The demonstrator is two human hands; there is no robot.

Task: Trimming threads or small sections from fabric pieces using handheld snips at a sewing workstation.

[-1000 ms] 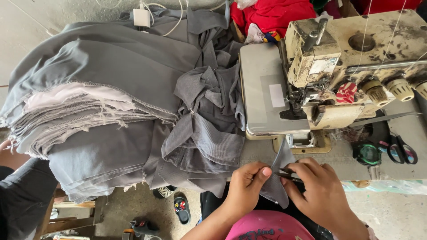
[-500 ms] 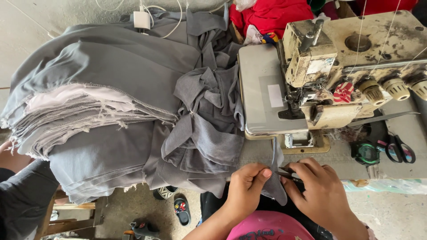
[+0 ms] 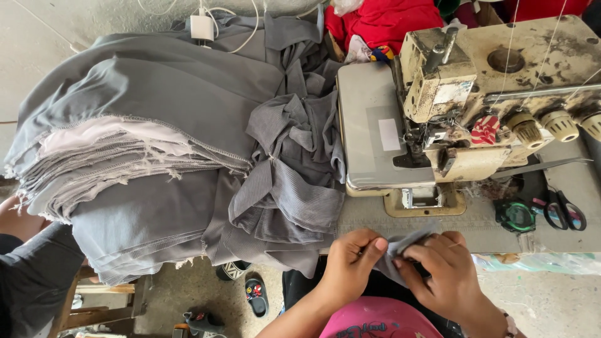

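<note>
A big stack of grey fabric point(image 3: 156, 156) fills the left half of the view, its folded layers showing pale, frayed edges on the left side. Against its right flank lies a looser heap of ribbed grey pieces point(image 3: 291, 181), crumpled and overlapping, reaching up to the sewing machine point(image 3: 488, 106). That machine is cream-coloured and worn, standing on the grey tabletop point(image 3: 476, 228); a small white rectangular label point(image 3: 389, 134) sits on its flat grey bed, another pale rectangular label point(image 3: 449, 92) on the front of its head, and a round red-and-white sticker point(image 3: 484, 130) beside the tension knobs. A bundle of red cloth point(image 3: 388, 22) lies behind the machine.

At the bottom edge both forearms come up from below and meet at the near rim of the tabletop. The left hand point(image 3: 352, 266) is bent at the wrist, thumb and fingers pinched on a small grey fabric piece point(image 3: 400, 247). The right hand point(image 3: 441, 275) is curled over the same piece from the other side, fingers closed on it, so the piece is stretched between the two hands just in front of the machine.

Right of the hands, on the tabletop, lie a green-rimmed round object point(image 3: 516, 216) and black-handled scissors point(image 3: 563, 209). A white charger point(image 3: 202, 28) rests atop the stack.
</note>
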